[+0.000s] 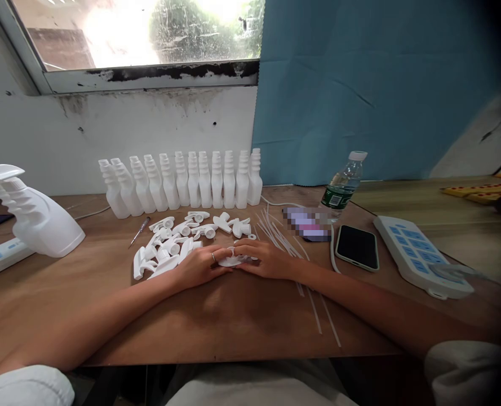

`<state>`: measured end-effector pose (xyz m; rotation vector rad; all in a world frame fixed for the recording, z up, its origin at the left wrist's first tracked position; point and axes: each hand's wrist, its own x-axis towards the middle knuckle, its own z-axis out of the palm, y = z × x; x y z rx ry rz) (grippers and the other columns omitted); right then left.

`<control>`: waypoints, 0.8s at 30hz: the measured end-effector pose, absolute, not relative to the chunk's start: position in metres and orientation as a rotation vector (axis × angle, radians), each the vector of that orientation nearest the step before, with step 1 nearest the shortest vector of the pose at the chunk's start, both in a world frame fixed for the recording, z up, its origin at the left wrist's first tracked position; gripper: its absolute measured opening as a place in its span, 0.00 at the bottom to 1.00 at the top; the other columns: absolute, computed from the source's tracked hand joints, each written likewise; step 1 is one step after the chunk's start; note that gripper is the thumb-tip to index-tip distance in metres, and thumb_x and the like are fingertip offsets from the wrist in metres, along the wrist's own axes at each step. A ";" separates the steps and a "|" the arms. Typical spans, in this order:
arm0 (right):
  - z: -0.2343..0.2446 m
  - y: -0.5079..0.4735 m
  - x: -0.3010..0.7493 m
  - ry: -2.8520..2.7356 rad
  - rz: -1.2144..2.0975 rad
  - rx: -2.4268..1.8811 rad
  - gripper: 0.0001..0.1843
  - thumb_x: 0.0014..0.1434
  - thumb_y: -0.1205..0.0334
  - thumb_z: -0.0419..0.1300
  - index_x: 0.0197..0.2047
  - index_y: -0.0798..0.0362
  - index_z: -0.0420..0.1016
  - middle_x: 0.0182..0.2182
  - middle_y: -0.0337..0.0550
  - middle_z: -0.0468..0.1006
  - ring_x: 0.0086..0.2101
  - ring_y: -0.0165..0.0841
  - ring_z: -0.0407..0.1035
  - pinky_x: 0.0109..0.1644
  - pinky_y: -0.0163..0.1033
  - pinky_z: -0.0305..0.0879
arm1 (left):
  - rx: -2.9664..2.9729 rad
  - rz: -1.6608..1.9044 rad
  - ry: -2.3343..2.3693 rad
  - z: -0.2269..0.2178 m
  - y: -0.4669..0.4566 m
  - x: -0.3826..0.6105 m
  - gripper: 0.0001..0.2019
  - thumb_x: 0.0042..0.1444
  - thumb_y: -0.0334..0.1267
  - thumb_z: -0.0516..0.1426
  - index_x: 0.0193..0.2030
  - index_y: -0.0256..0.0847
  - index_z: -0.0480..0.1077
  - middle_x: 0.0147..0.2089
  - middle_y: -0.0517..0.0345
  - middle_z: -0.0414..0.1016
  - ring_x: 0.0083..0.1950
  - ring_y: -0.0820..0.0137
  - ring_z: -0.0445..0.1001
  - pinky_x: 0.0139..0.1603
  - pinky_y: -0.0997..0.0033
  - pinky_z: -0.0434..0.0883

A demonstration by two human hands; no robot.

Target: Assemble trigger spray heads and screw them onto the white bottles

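My left hand [203, 263] and my right hand [267, 259] meet low over the middle of the table. Between their fingers is a white spray trigger head [230, 261], mostly covered by the fingers, and both hands are closed on it. Just left of and behind my hands lies a loose pile of white spray trigger heads [169, 243]. Thin white plastic tubes [275, 234] are strewn on the table to the right, some passing beneath my right forearm.
Behind the pile stands a row of several white bottles [193, 183]. An assembled spray bottle [43, 217] is at left, near a screwdriver [139, 231]. At right are a water bottle [338, 192], a phone [357, 247] and a power strip [419, 256].
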<state>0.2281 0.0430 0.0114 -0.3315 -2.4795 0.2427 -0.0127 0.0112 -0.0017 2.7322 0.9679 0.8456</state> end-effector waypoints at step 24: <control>0.014 0.043 0.224 -2.471 0.129 -0.231 0.09 0.60 0.65 0.58 0.45 0.54 0.71 0.39 0.46 0.75 0.36 0.31 0.72 0.39 0.34 0.70 | 2.749 1.069 0.853 -0.004 0.011 -0.010 0.13 0.59 0.41 0.60 0.49 0.41 0.70 0.40 0.55 0.78 0.37 0.70 0.77 0.38 0.74 0.73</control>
